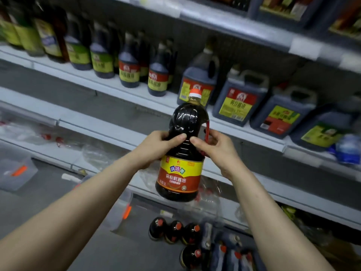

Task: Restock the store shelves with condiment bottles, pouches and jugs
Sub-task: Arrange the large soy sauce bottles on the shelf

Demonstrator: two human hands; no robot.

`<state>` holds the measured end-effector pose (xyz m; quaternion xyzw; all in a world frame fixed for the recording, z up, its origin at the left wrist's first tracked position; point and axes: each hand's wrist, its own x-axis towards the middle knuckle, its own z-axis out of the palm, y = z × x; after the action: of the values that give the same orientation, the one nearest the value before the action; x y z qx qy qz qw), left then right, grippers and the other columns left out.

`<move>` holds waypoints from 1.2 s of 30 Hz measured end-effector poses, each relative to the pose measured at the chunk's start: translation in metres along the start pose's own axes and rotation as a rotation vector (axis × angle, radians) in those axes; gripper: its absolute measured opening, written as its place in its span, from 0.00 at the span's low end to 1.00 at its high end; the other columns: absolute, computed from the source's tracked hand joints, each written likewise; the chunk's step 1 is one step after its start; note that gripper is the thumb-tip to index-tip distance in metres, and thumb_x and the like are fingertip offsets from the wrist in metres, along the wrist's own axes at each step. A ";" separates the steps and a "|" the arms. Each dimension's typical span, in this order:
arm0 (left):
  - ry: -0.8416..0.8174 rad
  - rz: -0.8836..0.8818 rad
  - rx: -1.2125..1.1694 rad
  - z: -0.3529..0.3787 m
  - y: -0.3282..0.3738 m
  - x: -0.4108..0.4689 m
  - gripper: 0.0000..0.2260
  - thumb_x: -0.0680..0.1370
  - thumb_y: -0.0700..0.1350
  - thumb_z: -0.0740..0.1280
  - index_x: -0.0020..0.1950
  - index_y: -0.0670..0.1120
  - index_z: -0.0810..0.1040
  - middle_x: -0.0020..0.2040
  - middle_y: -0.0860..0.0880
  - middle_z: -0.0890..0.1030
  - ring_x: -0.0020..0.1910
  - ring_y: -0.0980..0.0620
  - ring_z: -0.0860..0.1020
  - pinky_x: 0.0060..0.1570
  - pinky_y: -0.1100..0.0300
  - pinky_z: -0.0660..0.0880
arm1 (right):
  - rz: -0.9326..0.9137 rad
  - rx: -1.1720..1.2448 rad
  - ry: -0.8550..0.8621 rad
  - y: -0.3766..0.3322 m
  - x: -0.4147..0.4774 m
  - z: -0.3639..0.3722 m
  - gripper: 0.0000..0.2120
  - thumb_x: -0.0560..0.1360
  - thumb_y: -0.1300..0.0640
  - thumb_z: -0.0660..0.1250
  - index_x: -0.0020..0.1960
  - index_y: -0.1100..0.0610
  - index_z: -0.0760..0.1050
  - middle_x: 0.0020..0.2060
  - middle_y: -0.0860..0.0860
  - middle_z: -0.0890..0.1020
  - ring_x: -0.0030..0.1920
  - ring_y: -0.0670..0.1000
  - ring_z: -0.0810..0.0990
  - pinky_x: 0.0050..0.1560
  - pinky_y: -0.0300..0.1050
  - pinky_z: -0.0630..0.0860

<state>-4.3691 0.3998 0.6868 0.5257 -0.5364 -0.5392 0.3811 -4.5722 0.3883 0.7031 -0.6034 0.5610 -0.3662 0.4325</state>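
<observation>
Fingers: the left hand (159,148) and the right hand (217,151) curl round the ribbed waist from either side, with both thumbs pressed on its front.
Thing held: a soy sauce bottle (180,173), in the air before the shelf (109,86), with its cap tilted away.
Handling: it looks full, so probably heavy. The plastic is smooth and may be slippery.
Hold: the ribbed waist suits two hands. The red strap handle (207,132) lies by the right fingers.
Edges: the shelf's front lip needs clearing.
Room: there is a narrow gap between the small bottles (129,69) and the jugs (240,100).
Below: more bottles on the floor (173,231).
</observation>
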 end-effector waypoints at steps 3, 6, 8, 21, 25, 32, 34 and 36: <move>-0.004 0.073 0.036 0.000 0.034 -0.001 0.24 0.73 0.64 0.71 0.59 0.48 0.81 0.50 0.50 0.86 0.48 0.54 0.85 0.45 0.56 0.81 | -0.066 0.001 0.028 -0.030 -0.002 -0.019 0.12 0.70 0.48 0.79 0.50 0.43 0.80 0.41 0.42 0.86 0.45 0.43 0.86 0.52 0.50 0.83; -0.026 0.118 0.041 0.002 0.062 -0.002 0.23 0.73 0.62 0.72 0.59 0.48 0.81 0.50 0.49 0.86 0.48 0.52 0.85 0.45 0.56 0.81 | -0.126 -0.018 0.049 -0.054 -0.006 -0.037 0.14 0.70 0.47 0.79 0.52 0.41 0.79 0.44 0.46 0.86 0.48 0.47 0.86 0.56 0.55 0.83; -0.044 0.165 0.026 0.004 0.085 -0.004 0.27 0.68 0.63 0.74 0.59 0.47 0.81 0.50 0.49 0.86 0.48 0.52 0.85 0.42 0.59 0.80 | -0.188 -0.048 0.063 -0.070 -0.008 -0.049 0.17 0.69 0.45 0.79 0.55 0.39 0.77 0.46 0.45 0.86 0.50 0.46 0.85 0.55 0.54 0.83; -0.060 0.423 -0.010 0.019 0.192 0.005 0.23 0.67 0.59 0.73 0.57 0.49 0.81 0.48 0.53 0.87 0.47 0.56 0.85 0.37 0.68 0.78 | -0.465 -0.014 0.122 -0.151 0.002 -0.114 0.20 0.70 0.50 0.79 0.58 0.37 0.77 0.53 0.41 0.85 0.55 0.43 0.84 0.59 0.54 0.82; -0.038 0.470 -0.014 0.010 0.215 0.019 0.22 0.67 0.58 0.73 0.57 0.50 0.82 0.50 0.51 0.86 0.50 0.53 0.85 0.44 0.63 0.80 | -0.514 -0.026 0.129 -0.176 0.017 -0.121 0.28 0.64 0.41 0.78 0.63 0.42 0.78 0.55 0.43 0.86 0.57 0.46 0.84 0.60 0.55 0.81; -0.012 0.553 0.026 -0.034 0.247 0.048 0.25 0.69 0.59 0.73 0.61 0.48 0.81 0.53 0.50 0.86 0.53 0.52 0.84 0.55 0.54 0.79 | -0.586 -0.046 0.170 -0.221 0.060 -0.109 0.31 0.61 0.38 0.77 0.63 0.40 0.77 0.53 0.41 0.85 0.54 0.43 0.84 0.54 0.48 0.82; -0.014 0.580 0.023 -0.053 0.257 0.058 0.25 0.68 0.59 0.72 0.61 0.49 0.81 0.53 0.51 0.86 0.53 0.53 0.84 0.51 0.58 0.80 | -0.619 -0.060 0.195 -0.237 0.075 -0.098 0.27 0.65 0.41 0.78 0.62 0.40 0.77 0.53 0.41 0.85 0.55 0.45 0.84 0.55 0.52 0.82; -0.020 0.608 0.018 -0.073 0.269 0.067 0.23 0.68 0.58 0.72 0.60 0.50 0.80 0.51 0.53 0.86 0.51 0.55 0.84 0.46 0.63 0.80 | -0.632 -0.057 0.204 -0.255 0.089 -0.088 0.25 0.68 0.45 0.79 0.63 0.42 0.77 0.54 0.42 0.85 0.56 0.47 0.84 0.58 0.55 0.82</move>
<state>-4.3494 0.2853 0.9491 0.3389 -0.6776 -0.4009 0.5151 -4.5529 0.2887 0.9681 -0.7196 0.3966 -0.5250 0.2220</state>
